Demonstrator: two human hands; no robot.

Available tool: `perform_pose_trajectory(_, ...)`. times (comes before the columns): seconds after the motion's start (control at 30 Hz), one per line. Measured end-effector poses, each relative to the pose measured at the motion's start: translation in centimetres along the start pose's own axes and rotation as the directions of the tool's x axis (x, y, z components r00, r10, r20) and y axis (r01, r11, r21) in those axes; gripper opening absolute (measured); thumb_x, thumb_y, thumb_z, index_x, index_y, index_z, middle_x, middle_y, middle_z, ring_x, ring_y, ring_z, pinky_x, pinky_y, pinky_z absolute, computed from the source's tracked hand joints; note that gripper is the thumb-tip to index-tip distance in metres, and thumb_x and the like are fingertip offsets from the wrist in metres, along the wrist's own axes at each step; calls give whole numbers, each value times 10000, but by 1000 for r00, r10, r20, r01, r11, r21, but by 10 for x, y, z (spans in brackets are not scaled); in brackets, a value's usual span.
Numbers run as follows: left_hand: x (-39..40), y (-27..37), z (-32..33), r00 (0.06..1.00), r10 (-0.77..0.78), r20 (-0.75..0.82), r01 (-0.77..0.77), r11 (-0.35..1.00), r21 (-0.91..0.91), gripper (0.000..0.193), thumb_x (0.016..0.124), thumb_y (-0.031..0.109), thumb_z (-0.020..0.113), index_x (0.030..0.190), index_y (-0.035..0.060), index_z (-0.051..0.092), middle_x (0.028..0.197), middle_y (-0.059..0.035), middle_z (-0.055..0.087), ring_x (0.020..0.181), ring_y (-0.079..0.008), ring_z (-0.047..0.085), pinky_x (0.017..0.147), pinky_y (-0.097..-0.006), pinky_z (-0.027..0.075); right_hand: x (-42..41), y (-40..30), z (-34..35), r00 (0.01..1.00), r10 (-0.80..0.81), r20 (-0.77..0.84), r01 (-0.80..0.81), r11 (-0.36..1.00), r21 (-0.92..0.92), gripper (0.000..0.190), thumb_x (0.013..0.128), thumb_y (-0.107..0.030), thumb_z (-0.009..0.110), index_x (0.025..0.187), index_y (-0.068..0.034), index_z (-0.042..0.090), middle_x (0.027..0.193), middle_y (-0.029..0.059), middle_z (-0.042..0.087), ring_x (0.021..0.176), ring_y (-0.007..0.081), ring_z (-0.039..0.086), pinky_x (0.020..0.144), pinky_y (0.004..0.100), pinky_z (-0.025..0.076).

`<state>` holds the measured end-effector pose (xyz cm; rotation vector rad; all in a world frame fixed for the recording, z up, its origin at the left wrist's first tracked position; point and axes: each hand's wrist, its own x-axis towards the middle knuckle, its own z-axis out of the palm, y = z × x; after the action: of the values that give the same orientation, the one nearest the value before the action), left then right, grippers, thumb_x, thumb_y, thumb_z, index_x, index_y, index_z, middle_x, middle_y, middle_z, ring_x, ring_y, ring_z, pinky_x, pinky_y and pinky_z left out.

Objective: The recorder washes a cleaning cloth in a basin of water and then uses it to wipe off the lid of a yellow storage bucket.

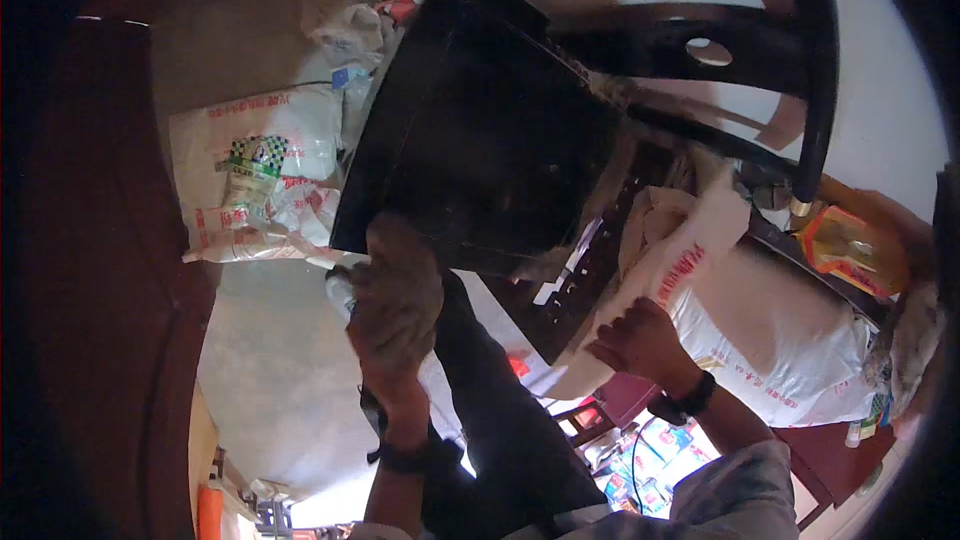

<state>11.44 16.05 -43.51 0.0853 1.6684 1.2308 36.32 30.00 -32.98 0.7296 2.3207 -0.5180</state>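
My left hand (pixel 397 315) is closed around a crumpled grey-brown cloth (pixel 399 270), held at the near left corner of a black chair seat (pixel 495 142). A small white object (pixel 340 291) shows beside that hand; what it is cannot be told. To the right, my right hand (pixel 649 345) has its fingers curled at the loose edge of a white sack (pixel 694 262) with red printing. The sack lies over a dark slotted surface (pixel 555 322) and partly hides it. Above the seat rises the chair's curved black frame (pixel 817 82).
At left, a printed white sack (pixel 202 172) lies on the floor with a green-checked packet (pixel 259 157) on it. Clear plastic bags (pixel 352 37) sit behind. A dark red furniture panel (pixel 97 240) borders the left. An orange-yellow packet (pixel 851 247) lies far right.
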Motion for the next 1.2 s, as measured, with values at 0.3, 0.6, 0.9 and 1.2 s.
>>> perform_pose_trajectory(0.3, 40, -68, 97, 575, 159, 802, -806, 280, 522, 283, 654, 239, 703, 925, 178, 647, 1405, -72, 344, 1310, -415, 235, 1035, -592, 217, -59, 36, 1, 968, 197, 157, -204, 979, 26, 251, 765, -347, 616, 631, -135, 615, 556, 39, 573, 544, 199, 564, 648, 343, 436)
perform_pose_trajectory(0.6, 30, -112, 172, 323, 128, 938, -925, 253, 284, 384, 701, 280, 647, 1052, 128, 620, 1322, -70, 458, 1265, -335, 358, 1039, -464, 308, -77, 43, 24, 959, 271, 78, -282, 939, 198, 191, 673, -321, 687, 643, -147, 613, 560, 38, 546, 571, 226, 544, 664, 360, 426)
perform_pose_trajectory(0.9, 20, -97, 106, 80, -138, 987, -930, 346, 123, 444, 694, 309, 645, 1103, 144, 595, 1095, -85, 582, 1007, -253, 560, 894, -399, 443, -82, 44, 32, 949, 309, -59, -279, 914, 293, 199, 680, -326, 681, 655, -138, 622, 604, 33, 575, 577, 228, 542, 678, 370, 425)
perform_pose_trajectory(1.2, 18, -79, 105, 984, 10, 177, -25, 996, 82, 434, 722, 198, 598, 1118, 31, 539, 1196, -134, 517, 1094, -321, 497, 950, -393, 396, -82, 46, 35, 942, 331, -50, -288, 879, 380, 230, 703, -346, 666, 679, -118, 648, 590, 54, 578, 556, 229, 538, 657, 362, 426)
